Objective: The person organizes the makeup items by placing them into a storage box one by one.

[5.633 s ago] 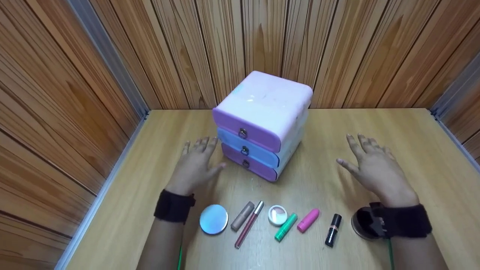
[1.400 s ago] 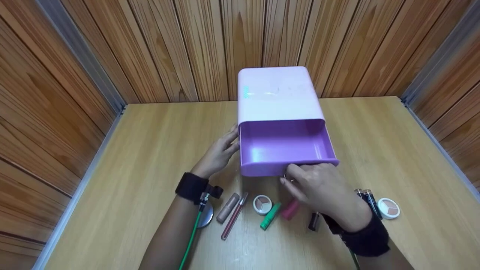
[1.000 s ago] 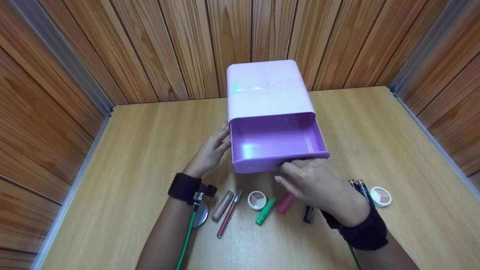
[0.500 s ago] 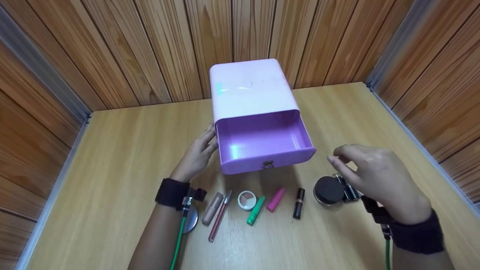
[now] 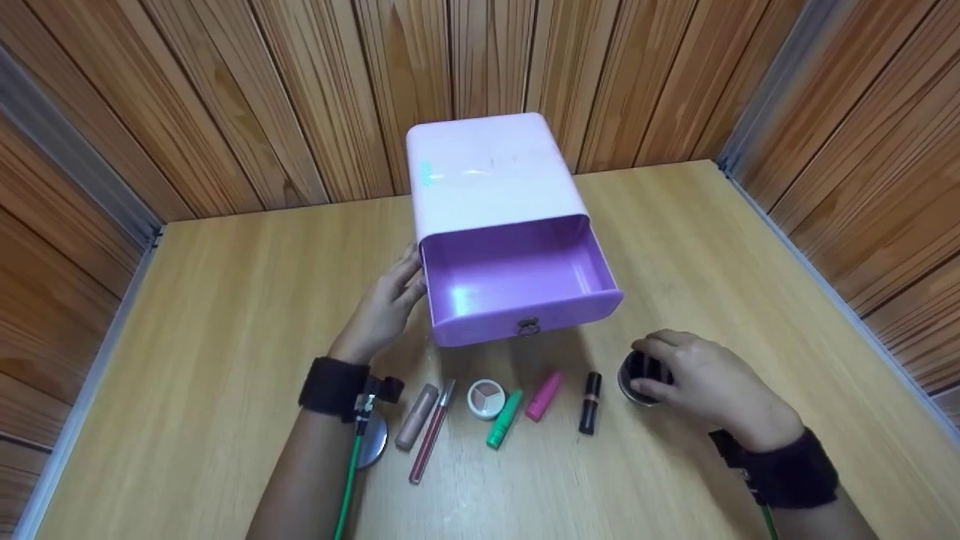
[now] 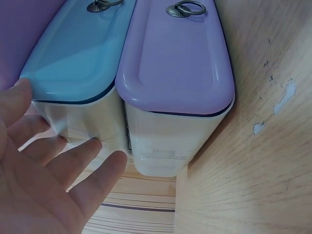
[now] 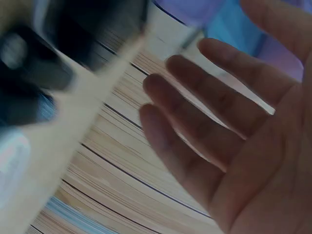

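One left hand (image 5: 382, 307), spread, laid against pink-purple plastic drawer box (image 5: 495, 180) near tabletop (image 5: 225, 322) back edge; right hand (image 5: 709, 382), spread, held at round black jar (image 5: 644, 367).

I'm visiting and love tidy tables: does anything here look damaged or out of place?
Yes: in the left wrist view, the tabletop near the bottom purple drawer has pale, ragged patches where its surface looks chipped. Nothing looks spilled.

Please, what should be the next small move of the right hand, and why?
Probably the right hand should grasp the round black container: it is right over that container, the top drawer stands open with nothing seen inside, and the left hand is at the box's side.
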The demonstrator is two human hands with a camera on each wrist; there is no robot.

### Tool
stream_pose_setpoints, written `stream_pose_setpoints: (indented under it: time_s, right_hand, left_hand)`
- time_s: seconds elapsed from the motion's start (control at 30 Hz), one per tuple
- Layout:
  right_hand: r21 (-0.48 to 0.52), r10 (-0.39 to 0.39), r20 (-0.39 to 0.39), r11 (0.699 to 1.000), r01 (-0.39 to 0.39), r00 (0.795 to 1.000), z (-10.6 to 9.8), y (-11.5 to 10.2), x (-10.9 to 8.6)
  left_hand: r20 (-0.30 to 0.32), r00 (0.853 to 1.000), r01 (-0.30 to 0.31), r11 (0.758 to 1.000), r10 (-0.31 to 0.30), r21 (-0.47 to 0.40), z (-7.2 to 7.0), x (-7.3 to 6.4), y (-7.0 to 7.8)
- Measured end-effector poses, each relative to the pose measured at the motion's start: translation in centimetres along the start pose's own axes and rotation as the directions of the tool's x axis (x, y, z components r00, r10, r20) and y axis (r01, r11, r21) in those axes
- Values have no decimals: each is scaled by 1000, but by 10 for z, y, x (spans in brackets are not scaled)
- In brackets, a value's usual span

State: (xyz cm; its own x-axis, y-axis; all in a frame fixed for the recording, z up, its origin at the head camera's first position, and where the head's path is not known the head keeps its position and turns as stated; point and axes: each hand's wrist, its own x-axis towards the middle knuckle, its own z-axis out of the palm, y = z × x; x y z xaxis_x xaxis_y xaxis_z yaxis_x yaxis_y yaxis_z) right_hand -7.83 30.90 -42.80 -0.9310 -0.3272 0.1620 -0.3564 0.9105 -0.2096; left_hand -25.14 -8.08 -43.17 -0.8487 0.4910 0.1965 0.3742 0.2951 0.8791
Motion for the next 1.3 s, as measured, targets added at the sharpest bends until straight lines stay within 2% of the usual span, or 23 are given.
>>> stream_pose_setpoints:
  time_s: [0.1, 0.27, 0.73, 0.8, 0.93, 0.97, 1.03, 1.2, 1.3]
  right_hand:
    - [20, 36, 66, 999, -38, 997, 7, 2, 0]
    - [30, 69, 102, 997, -73, 992, 12, 4, 2]
    - [11, 84, 81, 996, -85, 993, 16, 4, -2]
    - [28, 84, 95, 996, -88, 992, 16, 6, -1]
    - [64, 122, 93, 990, -128, 988, 8, 17, -10]
    - [71, 141, 90, 987, -147, 986, 5, 22, -14]
    - [74, 192, 90, 977, -199, 977, -2, 31, -22]
    - [83, 327, 140, 937, -341, 934, -9, 51, -43]
    - [107, 347, 134, 926, -362, 928, -7, 58, -54]
  left_hand:
    - [0, 1000, -5, 1000, 5, -2, 0, 1, -1]
    - [-3, 1000, -4, 1000, 4, 6, 0, 2, -2]
    - [4, 1000, 18, 1000, -18, -24, 1, 1, 1]
    - [-2, 1000, 25, 999, -25, -21, -1, -1, -1]
    - [-3, 1000, 29, 999, -29, -33, -1, 0, -1]
    - [-3, 999, 35, 999, -36, -32, 0, 0, -1]
    - [2, 999, 49, 998, -49, -35, -2, -2, 10]
    - [16, 997, 79, 996, -79, -37, -5, -10, 37]
    - [15, 997, 82, 996, -81, -27, -4, -10, 37]
